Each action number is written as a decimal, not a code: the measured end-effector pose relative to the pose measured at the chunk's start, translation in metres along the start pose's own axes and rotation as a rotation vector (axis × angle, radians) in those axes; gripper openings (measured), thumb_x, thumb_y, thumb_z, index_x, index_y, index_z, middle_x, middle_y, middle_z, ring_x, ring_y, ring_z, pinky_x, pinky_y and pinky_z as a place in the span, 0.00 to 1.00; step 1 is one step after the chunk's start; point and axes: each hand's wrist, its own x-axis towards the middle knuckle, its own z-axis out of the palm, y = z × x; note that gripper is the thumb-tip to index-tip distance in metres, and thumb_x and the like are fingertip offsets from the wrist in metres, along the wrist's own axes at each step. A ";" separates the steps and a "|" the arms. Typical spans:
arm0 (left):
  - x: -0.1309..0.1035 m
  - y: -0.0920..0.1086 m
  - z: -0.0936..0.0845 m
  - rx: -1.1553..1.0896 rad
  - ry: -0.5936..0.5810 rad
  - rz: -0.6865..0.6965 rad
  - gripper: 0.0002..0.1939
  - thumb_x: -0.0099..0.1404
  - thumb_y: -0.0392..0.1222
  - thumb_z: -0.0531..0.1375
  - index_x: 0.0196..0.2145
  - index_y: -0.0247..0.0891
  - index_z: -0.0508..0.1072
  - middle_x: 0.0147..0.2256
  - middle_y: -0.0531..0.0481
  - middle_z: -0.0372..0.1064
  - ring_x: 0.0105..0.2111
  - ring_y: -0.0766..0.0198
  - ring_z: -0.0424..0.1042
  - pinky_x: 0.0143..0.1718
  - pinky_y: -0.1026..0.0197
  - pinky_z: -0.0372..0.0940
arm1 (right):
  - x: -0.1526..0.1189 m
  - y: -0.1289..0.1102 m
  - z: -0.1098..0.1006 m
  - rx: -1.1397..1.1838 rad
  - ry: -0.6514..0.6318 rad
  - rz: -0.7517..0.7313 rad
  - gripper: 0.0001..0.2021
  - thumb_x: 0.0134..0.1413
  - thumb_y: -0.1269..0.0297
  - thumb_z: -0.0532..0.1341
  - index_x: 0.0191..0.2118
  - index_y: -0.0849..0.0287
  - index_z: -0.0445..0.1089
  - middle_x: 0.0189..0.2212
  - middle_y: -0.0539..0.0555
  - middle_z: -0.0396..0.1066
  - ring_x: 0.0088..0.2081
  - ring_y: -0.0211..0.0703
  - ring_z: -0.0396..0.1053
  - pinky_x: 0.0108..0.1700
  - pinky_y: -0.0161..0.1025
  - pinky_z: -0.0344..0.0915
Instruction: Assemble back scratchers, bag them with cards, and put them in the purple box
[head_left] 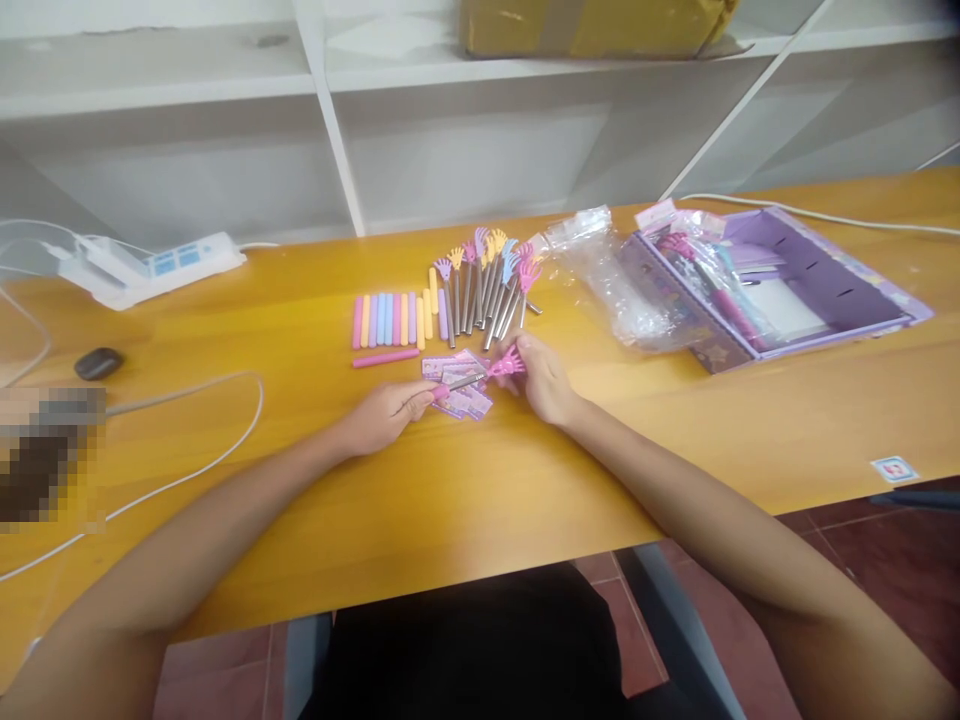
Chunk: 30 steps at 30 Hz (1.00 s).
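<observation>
A back scratcher with a pink hand-shaped head and a metal rod [466, 381] spans the gap between my hands, above some small purple printed cards [474, 403]. Its pink handle end is gripped by my left hand [384, 416], fingers closed. My right hand [547, 382] has its fingers closed at the pink head; some of its fingertips are hidden. Just beyond lie several metal rods with coloured hand-shaped heads [487, 285]. To their left is a row of pastel handle tubes [386, 320], and one pink tube [385, 358] lies crosswise in front of the row.
An open purple box [847, 285] holding packaged items stands at the right, with clear plastic bags [630, 300] beside it. At the left are a white power strip [169, 268], a black object [99, 363] and a white cable [225, 455]. A small sticker [894, 469] sits near the front edge.
</observation>
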 end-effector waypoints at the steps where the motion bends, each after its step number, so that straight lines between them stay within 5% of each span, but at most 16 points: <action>1: 0.000 -0.001 0.000 -0.004 -0.001 -0.001 0.20 0.81 0.54 0.47 0.36 0.39 0.65 0.27 0.57 0.56 0.27 0.66 0.57 0.34 0.62 0.55 | 0.000 0.000 0.001 0.003 0.000 -0.001 0.28 0.72 0.33 0.51 0.37 0.55 0.63 0.22 0.48 0.66 0.19 0.36 0.58 0.21 0.36 0.52; 23: -0.001 -0.002 0.000 -0.012 0.013 -0.008 0.21 0.80 0.54 0.49 0.44 0.37 0.74 0.27 0.57 0.58 0.28 0.64 0.58 0.34 0.62 0.56 | -0.003 -0.002 0.007 0.038 -0.053 0.017 0.25 0.74 0.36 0.51 0.37 0.54 0.61 0.20 0.46 0.63 0.18 0.37 0.53 0.22 0.38 0.49; 30: -0.002 0.003 -0.001 -0.001 -0.011 -0.012 0.20 0.81 0.53 0.49 0.39 0.38 0.71 0.27 0.56 0.60 0.28 0.64 0.60 0.34 0.61 0.56 | -0.003 -0.008 0.007 0.148 -0.080 0.032 0.23 0.74 0.39 0.54 0.37 0.54 0.62 0.19 0.44 0.57 0.18 0.36 0.53 0.24 0.37 0.51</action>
